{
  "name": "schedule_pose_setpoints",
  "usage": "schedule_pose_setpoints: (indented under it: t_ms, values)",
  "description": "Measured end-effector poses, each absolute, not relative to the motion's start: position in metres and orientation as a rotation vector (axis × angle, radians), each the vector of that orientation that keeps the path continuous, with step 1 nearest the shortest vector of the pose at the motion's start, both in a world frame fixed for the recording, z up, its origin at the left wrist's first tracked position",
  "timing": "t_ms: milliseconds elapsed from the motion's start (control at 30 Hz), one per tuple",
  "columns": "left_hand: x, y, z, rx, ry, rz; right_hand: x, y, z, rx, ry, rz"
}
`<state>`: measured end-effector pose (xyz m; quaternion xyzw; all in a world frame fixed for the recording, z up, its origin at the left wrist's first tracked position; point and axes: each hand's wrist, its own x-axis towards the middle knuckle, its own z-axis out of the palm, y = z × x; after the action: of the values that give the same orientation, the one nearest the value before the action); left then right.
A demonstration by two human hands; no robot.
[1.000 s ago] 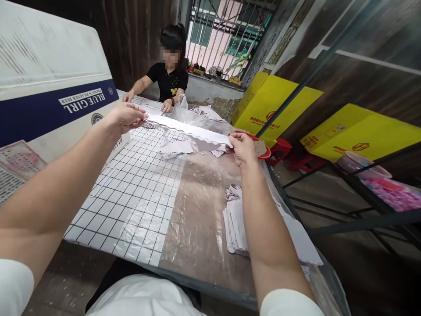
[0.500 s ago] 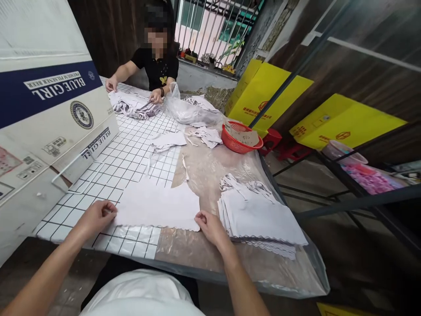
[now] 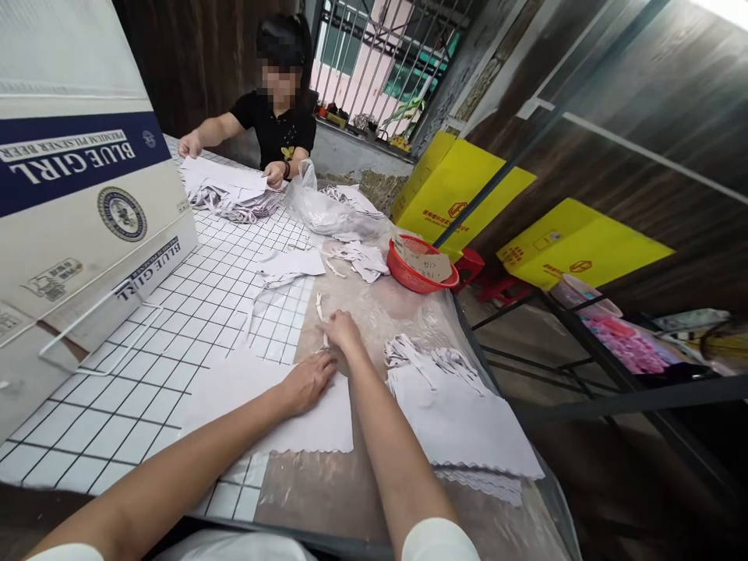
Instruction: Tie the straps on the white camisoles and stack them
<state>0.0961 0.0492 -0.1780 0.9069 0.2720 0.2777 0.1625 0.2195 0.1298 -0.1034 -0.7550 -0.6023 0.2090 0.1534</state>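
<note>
A white fabric piece [image 3: 234, 389] with a wavy front edge lies flat on the table before me. My left hand [image 3: 309, 382] rests palm down on its right part, fingers stretched over the cloth close to its far edge. Just beyond, my right hand [image 3: 344, 331] has its fingers closed on a thin white strap [image 3: 319, 308] that rises from the fabric's far right corner. The fingertips of both hands are close together and partly hidden. To the right of my right forearm lies a stack of similar white fabric pieces [image 3: 456, 413], with straps bunched at its far end.
A large beer carton [image 3: 75, 179] stands at the left. Farther back are loose white pieces [image 3: 292, 265], a plastic bag [image 3: 321, 210] and a red basket [image 3: 409, 273] with cardboard. Across the table a person [image 3: 274, 132] handles a white piece over a pile.
Both hands left the fabric's front corners. My left hand moved right onto the cloth; my right hand moved forward to the strap. The other person has lifted a white piece.
</note>
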Motion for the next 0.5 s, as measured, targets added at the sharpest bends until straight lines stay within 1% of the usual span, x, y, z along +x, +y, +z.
schedule_pose_setpoints:
  t_ms: [133, 200, 267, 367, 433, 500]
  values:
    - [0.094, 0.053, -0.195, 2.580, 0.789, 0.741, 0.210, 0.158, -0.110, -2.091, -1.715, 0.685]
    - [0.093, 0.052, -0.198, 2.575, 0.793, 0.699, 0.217, 0.155, -0.099, -2.027, -1.692, 0.749]
    - [0.093, 0.052, -0.198, 2.563, 0.801, 0.683, 0.230, 0.138, -0.079, -1.845, -1.683, 0.863]
    - [0.094, 0.053, -0.195, 2.543, 0.778, 0.688, 0.256, 0.088, -0.043, -1.288, -1.801, 1.231]
    - [0.093, 0.053, -0.193, 2.534, 0.743, 0.696, 0.271, 0.052, -0.026, -1.005, -2.043, 1.599]
    - [0.092, 0.054, -0.192, 2.534, 0.725, 0.694, 0.280, 0.026, -0.022, -1.012, -2.065, 1.781]
